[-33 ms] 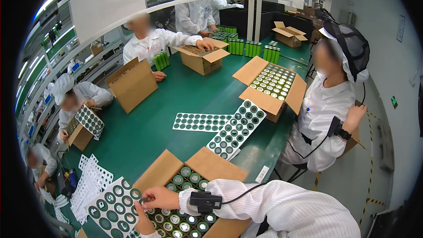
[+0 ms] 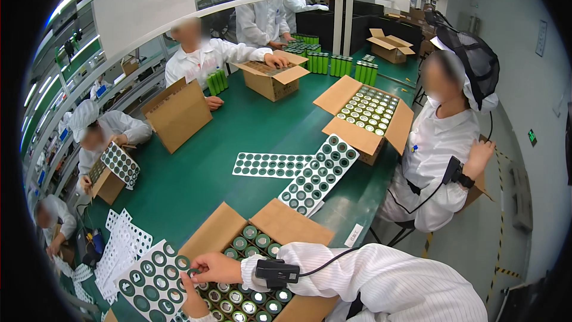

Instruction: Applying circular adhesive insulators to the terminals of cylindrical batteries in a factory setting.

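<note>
My right hand (image 2: 219, 268) pinches a dark green ring sticker (image 2: 193, 272) at the right edge of a white sheet of ring stickers (image 2: 143, 280). My left hand (image 2: 193, 303) grips that sheet by the same edge, with its fingertips close to my right ones; part of its fingers is hidden. Under both hands stands an open cardboard box (image 2: 292, 226) packed with upright green battery cells (image 2: 262, 240). Some cell tops carry dark green rings, while others nearer me show bare metal. My right forearm covers part of the box.
Two more sticker sheets (image 2: 322, 173) overlap mid-table. Used white sheets (image 2: 122, 250) pile up at left. Another box of cells (image 2: 369, 110) stands at right, beside a seated person (image 2: 447, 137). Co-workers handle boxes (image 2: 271, 83) across the green table (image 2: 190, 173).
</note>
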